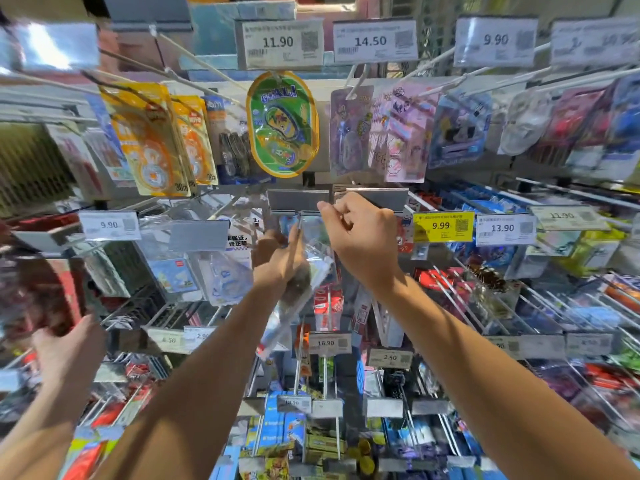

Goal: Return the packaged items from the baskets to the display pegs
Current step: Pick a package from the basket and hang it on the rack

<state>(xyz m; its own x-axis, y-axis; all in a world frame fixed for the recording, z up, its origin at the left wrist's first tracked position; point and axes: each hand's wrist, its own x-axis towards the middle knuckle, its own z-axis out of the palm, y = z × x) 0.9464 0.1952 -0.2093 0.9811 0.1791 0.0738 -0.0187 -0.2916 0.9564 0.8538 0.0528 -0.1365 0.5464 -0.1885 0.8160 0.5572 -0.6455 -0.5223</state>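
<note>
Clear plastic wrapped the packet (304, 271) that the left hand (277, 258) gripped from behind, fingers closed around it, just below a grey peg front (298, 200). The right hand (360, 233) was beside it, fingertips pinched at the packet's top edge; whether they held the hang hole or the peg tip could not be told. No basket was in view. A third hand (69, 344), someone else's, reached in low at the left, blurred, its fingers loosely spread.

To hang it well, the right hand would likely need to steady the peg end while the left lifted the packet square, so the hole slid on without tearing.

Nearer price tags read 16.90 (326, 342) and 2.50 (390, 357). Level with the hands, a yellow tag (443, 226) read 9.99, with 13.90 beside it. Above hung a green oval pack (282, 124) marked "GOAL!", under tags reading 11.90 (278, 42), 14.50 and 9.90.
</note>
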